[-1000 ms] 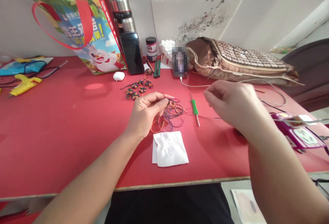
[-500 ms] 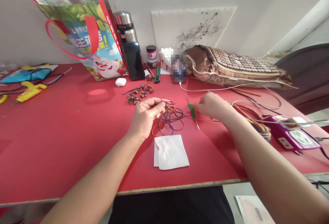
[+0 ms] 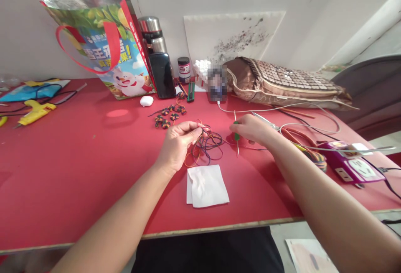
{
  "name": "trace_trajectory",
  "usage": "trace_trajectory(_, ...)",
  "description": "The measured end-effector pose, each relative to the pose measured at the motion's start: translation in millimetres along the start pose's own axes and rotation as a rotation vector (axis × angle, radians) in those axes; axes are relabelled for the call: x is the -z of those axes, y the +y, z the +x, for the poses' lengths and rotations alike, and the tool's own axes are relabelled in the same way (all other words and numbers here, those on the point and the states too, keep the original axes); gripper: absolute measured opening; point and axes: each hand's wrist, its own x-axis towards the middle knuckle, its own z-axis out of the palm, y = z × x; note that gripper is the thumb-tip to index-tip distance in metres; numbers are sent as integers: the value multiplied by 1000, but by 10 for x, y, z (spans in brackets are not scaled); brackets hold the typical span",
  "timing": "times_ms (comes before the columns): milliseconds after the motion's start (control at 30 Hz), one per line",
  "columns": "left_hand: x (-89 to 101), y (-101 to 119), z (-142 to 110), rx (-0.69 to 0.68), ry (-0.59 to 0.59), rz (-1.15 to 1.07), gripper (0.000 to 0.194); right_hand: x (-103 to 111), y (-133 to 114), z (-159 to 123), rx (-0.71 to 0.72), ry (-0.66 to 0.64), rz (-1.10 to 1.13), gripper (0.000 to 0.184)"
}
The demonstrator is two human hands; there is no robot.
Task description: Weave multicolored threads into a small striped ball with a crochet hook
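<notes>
My left hand [image 3: 181, 143] is closed, thumb and fingers pinching multicoloured cord [image 3: 206, 143]. The cord's loose loops lie tangled on the red table just right of the fingers. My right hand [image 3: 252, 128] is closed on the green handle of a slim tool [image 3: 237, 135]. A thin metal shaft sticks out at each end of that handle; the shape of the tips is too small to tell. Behind my left hand lie several knotted cord pieces [image 3: 166, 118] in dark, orange and green colours. A folded white tissue [image 3: 208, 186] lies in front of the tangle.
Scissors [image 3: 269, 123] and coiled cord [image 3: 316, 160] lie right of my right arm, beside a purple power strip [image 3: 351, 164]. A white cable [image 3: 300, 105] crosses the back right. A phone [image 3: 162, 74], a shopping bag [image 3: 103, 51] and a yellow glue gun [image 3: 36, 112] are farther left.
My right hand has moved slightly left and closed round the green handle, which now stands more upright in view. My left hand keeps its pinch on the cord.
</notes>
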Motion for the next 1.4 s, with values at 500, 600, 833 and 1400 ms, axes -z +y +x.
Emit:
trace_trajectory(500, 11, -35, -7, 120, 10, -26, 19, -423, 226, -540, 587, 269, 302, 14)
trace_trajectory(600, 6, -54, -14, 118, 18, -13, 17, -382, 259, -527, 529, 271, 467, 23)
trace_trajectory(833, 2, -72, -39, 101, 31, -22, 20, -206, 101, -748, 505, 187, 1071, 23)
trace_trajectory(1400, -105, 25, -111, 210, 27, -139, 19, -643, 10, -711, 691, 415, 914, 5)
